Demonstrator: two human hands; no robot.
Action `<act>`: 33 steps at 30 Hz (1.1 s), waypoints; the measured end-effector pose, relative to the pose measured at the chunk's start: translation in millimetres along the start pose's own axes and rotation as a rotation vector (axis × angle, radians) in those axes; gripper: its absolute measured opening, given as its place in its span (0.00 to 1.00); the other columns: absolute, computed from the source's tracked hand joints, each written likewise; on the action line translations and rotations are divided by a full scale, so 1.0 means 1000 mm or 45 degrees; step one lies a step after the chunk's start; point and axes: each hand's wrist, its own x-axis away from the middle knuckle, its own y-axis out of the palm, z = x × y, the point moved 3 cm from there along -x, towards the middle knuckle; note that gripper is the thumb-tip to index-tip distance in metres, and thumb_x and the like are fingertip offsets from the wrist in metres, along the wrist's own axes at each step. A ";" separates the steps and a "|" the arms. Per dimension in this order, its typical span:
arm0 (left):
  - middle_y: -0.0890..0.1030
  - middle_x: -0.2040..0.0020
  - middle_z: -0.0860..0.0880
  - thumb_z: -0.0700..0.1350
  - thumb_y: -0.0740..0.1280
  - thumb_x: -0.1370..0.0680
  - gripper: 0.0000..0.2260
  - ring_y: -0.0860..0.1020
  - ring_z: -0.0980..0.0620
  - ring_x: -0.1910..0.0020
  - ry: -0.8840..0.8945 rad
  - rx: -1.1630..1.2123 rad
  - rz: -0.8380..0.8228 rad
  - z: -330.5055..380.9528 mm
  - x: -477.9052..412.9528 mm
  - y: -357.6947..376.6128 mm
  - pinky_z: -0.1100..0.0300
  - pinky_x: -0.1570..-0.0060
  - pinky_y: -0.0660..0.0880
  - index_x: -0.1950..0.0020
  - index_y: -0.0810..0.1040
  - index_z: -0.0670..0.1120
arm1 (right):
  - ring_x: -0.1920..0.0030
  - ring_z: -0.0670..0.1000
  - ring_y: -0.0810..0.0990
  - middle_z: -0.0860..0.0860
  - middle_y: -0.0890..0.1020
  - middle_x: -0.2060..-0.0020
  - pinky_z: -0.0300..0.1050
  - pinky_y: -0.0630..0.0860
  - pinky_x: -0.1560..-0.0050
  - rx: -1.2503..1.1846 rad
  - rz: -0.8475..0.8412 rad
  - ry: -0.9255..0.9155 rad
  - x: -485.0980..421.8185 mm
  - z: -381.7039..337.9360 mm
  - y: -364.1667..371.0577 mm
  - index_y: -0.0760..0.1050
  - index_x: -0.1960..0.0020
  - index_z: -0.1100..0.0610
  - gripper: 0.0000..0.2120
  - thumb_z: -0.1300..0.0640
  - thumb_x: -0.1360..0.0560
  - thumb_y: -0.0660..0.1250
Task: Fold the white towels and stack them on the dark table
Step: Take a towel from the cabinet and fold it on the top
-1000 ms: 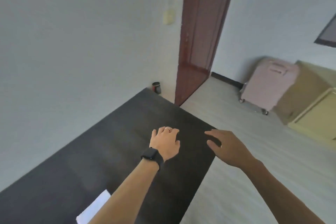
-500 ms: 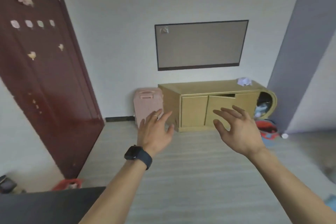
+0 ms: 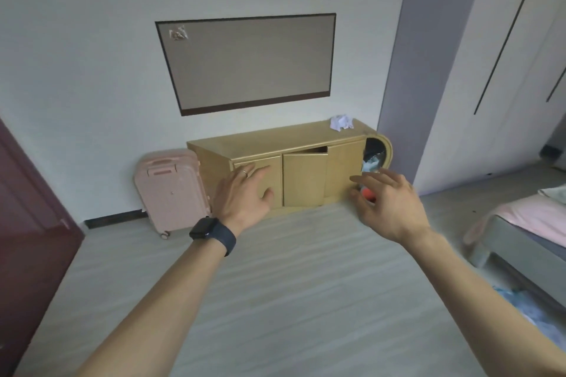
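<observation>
Fingers loosely spread and slightly curved, the left hand (image 3: 242,199) hangs in the air with its back up, holding nothing and touching nothing. It has a ring (image 3: 243,173) on one finger and a dark watch (image 3: 211,231) on the wrist. The right hand (image 3: 389,202) hangs level with it and well apart. Its fingers are also relaxed and parted, its thumb is lowered, and it has nothing in its grasp.

Beyond both hands, a yellow wooden cabinet (image 3: 275,144) stands on the pale floor (image 3: 275,285) against the wall. The cabinet's middle door (image 3: 303,180) is ajar, while the doors on either side look closed. The rounded open end (image 3: 378,151) on the right holds dark and bluish things too jumbled to name. Something red-orange (image 3: 367,195) shows low down behind the right fingers.

A crumpled white piece (image 3: 341,122) lies on the right end of the cabinet top. A pale cloth (image 3: 555,193) rests on the pink-sheeted bed (image 3: 533,217) at the right edge. Whether either one is a towel cannot be told.

A pink suitcase (image 3: 171,190) stands upright just beside the cabinet's left end. Above the cabinet a grey dark-framed panel (image 3: 245,64) hangs on the wall, with a small crinkled packet (image 3: 178,34) stuck in its upper left corner. A dark red door (image 3: 27,223) fills the left edge.
</observation>
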 end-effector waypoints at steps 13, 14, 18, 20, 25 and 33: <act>0.65 0.23 0.51 0.56 0.59 0.20 0.23 0.63 0.48 0.25 0.086 0.006 -0.180 0.002 -0.291 0.149 0.44 0.29 0.64 0.25 0.65 0.59 | 0.39 0.57 0.76 0.45 0.82 0.43 0.57 0.75 0.41 0.046 -0.087 0.115 -0.220 0.146 0.129 0.79 0.38 0.43 0.23 0.38 0.25 0.54; 0.65 0.23 0.51 0.56 0.59 0.20 0.23 0.63 0.48 0.25 0.101 0.002 -0.195 0.005 -0.311 0.160 0.44 0.29 0.64 0.25 0.66 0.59 | 0.39 0.57 0.76 0.45 0.82 0.43 0.57 0.75 0.41 0.046 -0.086 0.124 -0.235 0.158 0.138 0.79 0.38 0.43 0.23 0.38 0.25 0.54; 0.65 0.23 0.51 0.56 0.59 0.20 0.22 0.63 0.48 0.24 0.125 -0.010 -0.233 0.014 -0.392 0.205 0.44 0.29 0.63 0.25 0.66 0.59 | 0.35 0.56 0.74 0.43 0.81 0.40 0.58 0.74 0.38 0.031 -0.128 0.141 -0.301 0.207 0.178 0.78 0.38 0.42 0.22 0.37 0.25 0.54; 0.65 0.23 0.50 0.56 0.60 0.20 0.22 0.62 0.48 0.24 0.119 -0.007 -0.244 0.019 -0.435 0.229 0.44 0.28 0.63 0.25 0.66 0.59 | 0.35 0.57 0.75 0.43 0.82 0.40 0.58 0.74 0.38 0.007 -0.106 0.155 -0.340 0.232 0.198 0.79 0.39 0.42 0.23 0.36 0.25 0.54; 0.65 0.23 0.48 0.54 0.60 0.20 0.22 0.61 0.47 0.24 0.076 -0.007 -0.231 0.033 -0.547 0.278 0.42 0.27 0.60 0.25 0.66 0.59 | 0.33 0.58 0.73 0.48 0.82 0.40 0.58 0.72 0.36 -0.068 -0.118 0.128 -0.447 0.293 0.240 0.80 0.38 0.47 0.22 0.39 0.23 0.57; 0.63 0.22 0.50 0.54 0.59 0.19 0.22 0.58 0.48 0.23 -0.008 -0.003 -0.297 0.037 -0.694 0.344 0.45 0.26 0.58 0.25 0.66 0.59 | 0.33 0.57 0.74 0.48 0.82 0.40 0.57 0.71 0.35 -0.165 -0.222 0.160 -0.581 0.381 0.324 0.79 0.36 0.49 0.17 0.44 0.22 0.64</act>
